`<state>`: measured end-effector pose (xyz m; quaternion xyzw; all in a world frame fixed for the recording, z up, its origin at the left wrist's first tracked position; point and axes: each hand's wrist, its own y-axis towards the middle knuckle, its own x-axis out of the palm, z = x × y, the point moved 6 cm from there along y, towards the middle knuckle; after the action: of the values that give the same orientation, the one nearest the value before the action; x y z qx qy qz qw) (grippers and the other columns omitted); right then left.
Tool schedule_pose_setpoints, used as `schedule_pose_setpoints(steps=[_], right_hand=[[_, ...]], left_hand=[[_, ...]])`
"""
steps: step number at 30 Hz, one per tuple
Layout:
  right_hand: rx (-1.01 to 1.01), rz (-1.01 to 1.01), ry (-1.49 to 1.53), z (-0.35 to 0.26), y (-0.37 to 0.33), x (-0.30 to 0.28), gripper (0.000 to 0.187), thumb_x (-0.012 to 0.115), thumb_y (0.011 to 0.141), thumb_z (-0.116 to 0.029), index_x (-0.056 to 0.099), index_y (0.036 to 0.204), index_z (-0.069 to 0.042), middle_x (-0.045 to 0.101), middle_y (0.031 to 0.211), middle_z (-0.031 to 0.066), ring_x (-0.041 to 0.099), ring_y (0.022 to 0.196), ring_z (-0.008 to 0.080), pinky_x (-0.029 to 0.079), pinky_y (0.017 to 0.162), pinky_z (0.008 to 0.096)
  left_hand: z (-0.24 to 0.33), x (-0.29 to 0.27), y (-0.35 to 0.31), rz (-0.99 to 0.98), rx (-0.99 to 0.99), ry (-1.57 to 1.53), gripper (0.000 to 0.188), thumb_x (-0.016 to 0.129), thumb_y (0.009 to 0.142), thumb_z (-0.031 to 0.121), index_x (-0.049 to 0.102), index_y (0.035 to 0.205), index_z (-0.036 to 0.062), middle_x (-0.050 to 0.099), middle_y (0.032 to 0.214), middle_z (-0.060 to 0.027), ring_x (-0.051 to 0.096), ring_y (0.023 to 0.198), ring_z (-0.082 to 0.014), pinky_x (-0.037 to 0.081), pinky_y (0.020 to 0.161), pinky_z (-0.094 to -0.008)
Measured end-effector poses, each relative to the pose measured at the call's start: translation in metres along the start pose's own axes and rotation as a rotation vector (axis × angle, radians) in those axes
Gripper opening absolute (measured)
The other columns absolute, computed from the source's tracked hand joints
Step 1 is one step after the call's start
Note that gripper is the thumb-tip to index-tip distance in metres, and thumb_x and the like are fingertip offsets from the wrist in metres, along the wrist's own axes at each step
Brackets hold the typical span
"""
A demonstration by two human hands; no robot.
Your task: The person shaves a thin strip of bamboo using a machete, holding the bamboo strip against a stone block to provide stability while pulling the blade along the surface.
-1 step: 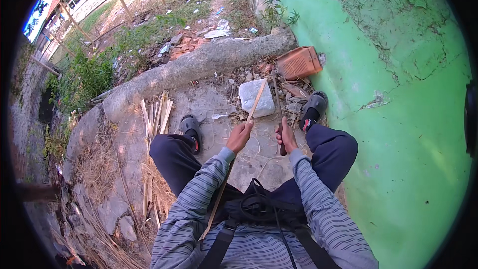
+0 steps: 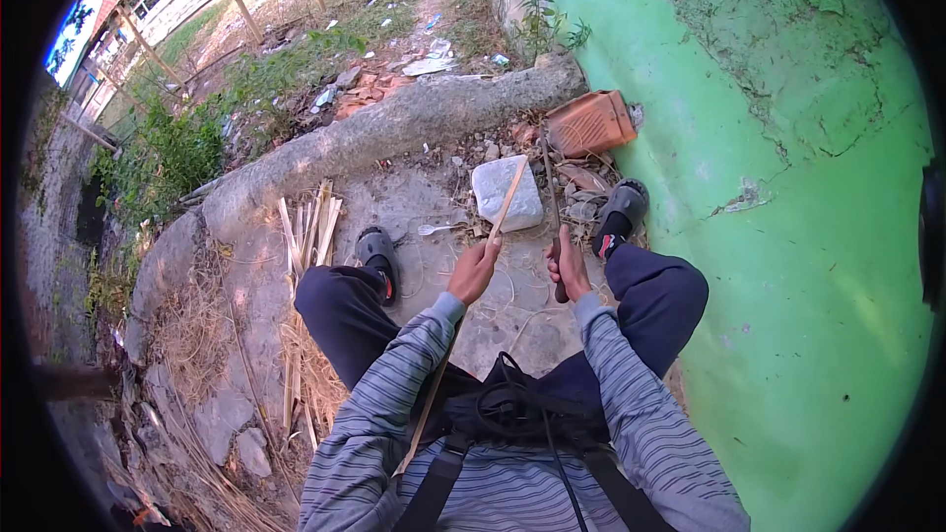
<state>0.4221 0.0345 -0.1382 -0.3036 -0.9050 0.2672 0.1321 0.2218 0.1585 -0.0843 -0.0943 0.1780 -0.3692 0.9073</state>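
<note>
My left hand [image 2: 475, 272] is closed round a long, thin bamboo strip [image 2: 508, 201]. Its far end slants over a white block [image 2: 495, 181] on the ground, and its near end runs back under my left forearm toward my lap. In my right hand [image 2: 569, 269] is the dark handle of a long-bladed knife [image 2: 550, 169], fingers wrapped round it. The narrow blade points away from me, just right of the block and apart from the strip. Both hands are between my bent knees.
Split bamboo strips [image 2: 313, 227] and fibrous shavings [image 2: 313, 365] lie by my left leg. An orange perforated basket [image 2: 593, 126] leans near the green wall [image 2: 788, 266] at right. A low concrete kerb [image 2: 394, 128] curves across ahead. A white plastic spoon [image 2: 434, 230] lies near my left foot.
My right hand and the knife have shifted very slightly forward, away from me. My left hand and the bamboo strip stay where they were.
</note>
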Motion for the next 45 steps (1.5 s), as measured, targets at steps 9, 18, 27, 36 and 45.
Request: schedule_pose_setpoints(steps=[9, 18, 27, 36, 45], right_hand=[[-0.711, 0.051, -0.811, -0.072, -0.052, 0.027, 0.063, 0.055, 0.1, -0.059, 0.063, 0.074, -0.001, 0.057, 0.057, 0.0111, 0.059, 0.053, 0.0261, 0.043, 0.054, 0.0414], [-0.662, -0.034, -1.084, -0.032, -0.064, 0.047, 0.066, 0.051, 0.096, -0.07, 0.073, 0.087, -0.009, 0.068, 0.066, 0.0159, 0.07, 0.068, 0.0398, 0.055, 0.063, 0.0503], [-0.655, -0.044, -0.978, -0.019, -0.055, 0.048, 0.069, 0.05, 0.098, -0.069, 0.069, 0.084, -0.004, 0.062, 0.063, 0.02, 0.066, 0.065, 0.0421, 0.048, 0.059, 0.05], [-0.608, -0.052, -0.888, -0.015, -0.047, 0.041, 0.07, 0.049, 0.098, -0.067, 0.069, 0.085, -0.002, 0.061, 0.062, 0.0187, 0.064, 0.063, 0.0408, 0.047, 0.059, 0.0487], [-0.529, 0.073, -0.839, -0.009, -0.011, 0.016, 0.076, 0.046, 0.097, -0.073, 0.068, 0.081, -0.002, 0.065, 0.068, 0.0198, 0.067, 0.071, 0.0424, 0.05, 0.064, 0.051]], left_hand=[[0.013, 0.02, -0.006, 0.019, 0.068, 0.196, 0.054, 0.049, 0.106, 0.045, 0.06, 0.091, -0.0057, 0.064, 0.08, -0.0269, 0.063, 0.075, -0.0426, 0.045, 0.071, -0.0524], [-0.003, 0.029, -0.009, -0.022, 0.113, 0.412, 0.029, 0.077, 0.081, 0.018, 0.06, 0.087, -0.0055, 0.067, 0.081, -0.0263, 0.066, 0.076, -0.0465, 0.049, 0.068, -0.0527], [-0.018, 0.036, -0.014, 0.057, 0.13, 0.481, 0.017, 0.069, 0.083, 0.009, 0.061, 0.089, -0.0044, 0.068, 0.086, -0.0281, 0.067, 0.084, -0.0483, 0.053, 0.076, -0.0565], [-0.025, 0.04, -0.014, 0.024, 0.145, 0.473, 0.019, 0.069, 0.084, 0.011, 0.06, 0.087, -0.0059, 0.067, 0.083, -0.0294, 0.067, 0.083, -0.0493, 0.052, 0.076, -0.0564], [-0.024, 0.048, -0.027, -0.037, 0.123, 0.475, 0.035, 0.076, 0.082, 0.02, 0.052, 0.072, -0.0038, 0.06, 0.07, -0.0277, 0.063, 0.069, -0.0457, 0.047, 0.064, -0.0513]])
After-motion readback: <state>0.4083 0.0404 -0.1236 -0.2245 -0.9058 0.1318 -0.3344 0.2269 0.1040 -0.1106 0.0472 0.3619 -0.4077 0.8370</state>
